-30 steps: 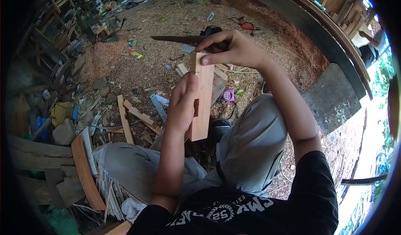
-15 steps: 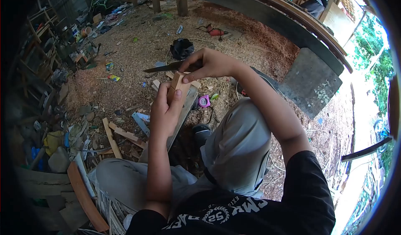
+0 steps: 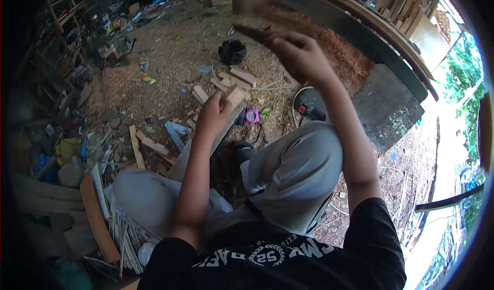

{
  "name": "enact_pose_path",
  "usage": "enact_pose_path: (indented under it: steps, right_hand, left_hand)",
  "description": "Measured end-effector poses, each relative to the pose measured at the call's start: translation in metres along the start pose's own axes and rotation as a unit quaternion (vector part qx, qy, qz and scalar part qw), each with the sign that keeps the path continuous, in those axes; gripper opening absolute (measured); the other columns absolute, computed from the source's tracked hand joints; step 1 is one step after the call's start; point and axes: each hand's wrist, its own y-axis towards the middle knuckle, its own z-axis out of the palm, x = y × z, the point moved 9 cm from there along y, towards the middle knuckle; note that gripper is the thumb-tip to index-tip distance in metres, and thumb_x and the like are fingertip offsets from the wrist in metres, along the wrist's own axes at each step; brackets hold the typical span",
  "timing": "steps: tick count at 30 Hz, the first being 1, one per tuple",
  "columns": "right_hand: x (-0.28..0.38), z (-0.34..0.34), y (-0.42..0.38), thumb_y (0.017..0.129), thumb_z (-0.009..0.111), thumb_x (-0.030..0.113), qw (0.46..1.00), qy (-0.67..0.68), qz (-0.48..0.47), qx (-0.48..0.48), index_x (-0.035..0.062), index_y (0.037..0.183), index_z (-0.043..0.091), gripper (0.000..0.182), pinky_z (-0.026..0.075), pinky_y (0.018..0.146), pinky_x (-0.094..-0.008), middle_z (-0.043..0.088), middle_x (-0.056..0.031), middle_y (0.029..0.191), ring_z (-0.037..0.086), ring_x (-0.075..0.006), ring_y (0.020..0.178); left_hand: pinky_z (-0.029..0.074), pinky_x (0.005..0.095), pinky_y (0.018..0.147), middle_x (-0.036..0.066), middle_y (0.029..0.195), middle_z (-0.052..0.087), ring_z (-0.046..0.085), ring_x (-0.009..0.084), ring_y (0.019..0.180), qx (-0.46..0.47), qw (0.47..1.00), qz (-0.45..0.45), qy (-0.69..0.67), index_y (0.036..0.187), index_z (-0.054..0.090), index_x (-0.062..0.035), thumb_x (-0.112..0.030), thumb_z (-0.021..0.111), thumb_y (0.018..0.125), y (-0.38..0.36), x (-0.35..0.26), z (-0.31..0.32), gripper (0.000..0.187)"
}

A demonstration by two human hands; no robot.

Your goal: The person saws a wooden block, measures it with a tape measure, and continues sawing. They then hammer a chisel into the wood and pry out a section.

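My left hand point(image 3: 214, 114) is closed round a small light wooden block point(image 3: 235, 97), held upright over the narrow end of a wooden plank. Up and to the right, my right hand point(image 3: 299, 55) grips a dark blade point(image 3: 251, 33), raised well clear of the block, its tip pointing up and left. Its handle is hidden inside my fist. A pink tape measure point(image 3: 252, 116) lies just right of the block. Several cut wood pieces point(image 3: 243, 75) lie behind the block.
A black plastic bag point(image 3: 232, 52) sits on the shavings-covered ground. A red and black tool point(image 3: 311, 111) lies near my right knee. A metal sheet point(image 3: 391, 107) leans at the right, under a long bench. Scrap wood lies at the left. Part of another person shows at the top right.
My right hand has lifted away from the block, up and to the right, with the blade. My left hand has shifted slightly right with the block. The view has also shifted.
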Motion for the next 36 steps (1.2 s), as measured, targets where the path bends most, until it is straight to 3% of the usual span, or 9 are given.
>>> enact_pose_path:
  steps: [2, 6, 8, 17, 23, 27, 29, 33, 36]
  right_hand:
    - [-0.016, -0.021, -0.008, 0.106, 0.067, 0.028, 0.990, 0.112, -0.025, -0.079, 0.0051, 0.127, 0.073, 0.031, 0.034, 0.047, -0.0231, 0.056, 0.0062, 0.069, 0.046, -0.0019, 0.053]
    - [-0.099, -0.024, -0.023, 0.107, 0.067, 0.030, 0.945, 0.317, 0.025, -0.074, 0.0032, 0.121, 0.075, 0.031, 0.035, 0.049, -0.0230, 0.059, 0.0048, 0.071, 0.046, -0.0030, 0.055]
    - [-0.139, -0.020, -0.036, 0.108, 0.065, 0.029, 0.973, 0.186, 0.053, -0.126, 0.0033, 0.119, 0.074, 0.029, 0.032, 0.047, -0.0227, 0.054, 0.0076, 0.066, 0.044, -0.0029, 0.052]
    - [-0.296, 0.042, -0.049, 0.107, 0.067, 0.022, 0.970, 0.163, 0.122, -0.132, 0.0007, 0.114, 0.075, 0.024, 0.033, 0.062, -0.0230, 0.054, 0.0091, 0.077, 0.044, -0.0012, 0.070]
    - [-0.306, 0.071, -0.041, 0.107, 0.067, 0.015, 0.974, 0.138, 0.148, -0.104, 0.0017, 0.118, 0.074, 0.019, 0.033, 0.061, -0.0221, 0.054, 0.0095, 0.078, 0.044, -0.0007, 0.070]
    - [-0.318, 0.091, -0.024, 0.105, 0.068, 0.012, 0.982, 0.130, 0.113, -0.082, 0.0013, 0.121, 0.073, 0.020, 0.040, 0.065, -0.0221, 0.065, 0.0028, 0.088, 0.052, -0.0025, 0.075]
    - [-0.322, 0.101, -0.014, 0.104, 0.068, 0.011, 0.983, 0.136, 0.097, -0.080, 0.0015, 0.122, 0.073, 0.021, 0.043, 0.068, -0.0223, 0.067, 0.0009, 0.092, 0.054, -0.0035, 0.077]
    - [-0.327, 0.118, 0.005, 0.103, 0.068, 0.008, 0.980, 0.165, 0.088, -0.062, 0.0010, 0.124, 0.072, 0.023, 0.047, 0.074, -0.0229, 0.072, -0.0033, 0.102, 0.059, -0.0058, 0.084]
    - [-0.326, 0.127, 0.019, 0.102, 0.068, 0.008, 0.981, 0.174, 0.033, -0.084, 0.0006, 0.126, 0.071, 0.025, 0.046, 0.071, -0.0226, 0.071, -0.0028, 0.100, 0.057, -0.0048, 0.080]
  left_hand:
    - [0.055, 0.0481, 0.086, 0.021, 0.105, 0.074, 0.071, 0.0425, 0.101, -0.006, 1.000, 0.028, 0.006, 0.117, 0.066, -0.0008, -0.029, 0.060, 0.104, 0.007, 0.025, 0.010, 0.032]
    - [0.055, 0.0513, 0.089, 0.022, 0.108, 0.073, 0.069, 0.0445, 0.103, -0.013, 0.996, -0.001, 0.090, 0.117, 0.066, -0.0005, -0.028, 0.059, 0.106, 0.022, 0.077, 0.026, 0.031]
    - [0.054, 0.0535, 0.090, 0.023, 0.111, 0.071, 0.068, 0.0451, 0.104, -0.007, 0.989, -0.011, 0.149, 0.118, 0.066, -0.0008, -0.029, 0.058, 0.107, 0.034, 0.109, 0.039, 0.032]
    - [0.055, 0.0518, 0.090, 0.022, 0.117, 0.070, 0.068, 0.0453, 0.106, -0.028, 0.975, 0.008, 0.219, 0.128, 0.068, -0.0016, -0.032, 0.062, 0.107, 0.081, 0.180, 0.102, 0.038]
    - [0.055, 0.0514, 0.086, 0.019, 0.104, 0.066, 0.066, 0.0429, 0.100, -0.004, 0.977, 0.028, 0.213, 0.123, 0.069, -0.0081, -0.030, 0.066, 0.104, 0.116, 0.204, 0.110, 0.029]
    - [0.055, 0.0509, 0.085, 0.019, 0.102, 0.065, 0.067, 0.0418, 0.098, 0.053, 0.980, 0.008, 0.191, 0.124, 0.070, -0.0080, -0.030, 0.068, 0.103, 0.132, 0.217, 0.121, 0.030]
    - [0.055, 0.0455, 0.085, 0.018, 0.106, 0.066, 0.068, 0.0382, 0.096, 0.047, 0.969, 0.063, 0.234, 0.128, 0.071, -0.0030, -0.028, 0.072, 0.102, 0.138, 0.208, 0.130, 0.037]
    - [0.055, 0.0442, 0.086, 0.018, 0.105, 0.066, 0.069, 0.0372, 0.097, 0.090, 0.980, -0.021, 0.176, 0.129, 0.071, -0.0032, -0.024, 0.068, 0.104, 0.147, 0.212, 0.145, 0.033]
    - [0.054, 0.0505, 0.082, 0.021, 0.101, 0.067, 0.068, 0.0414, 0.090, 0.003, 0.995, 0.041, 0.096, 0.118, 0.069, -0.0017, -0.021, 0.064, 0.104, 0.147, 0.206, 0.138, 0.025]
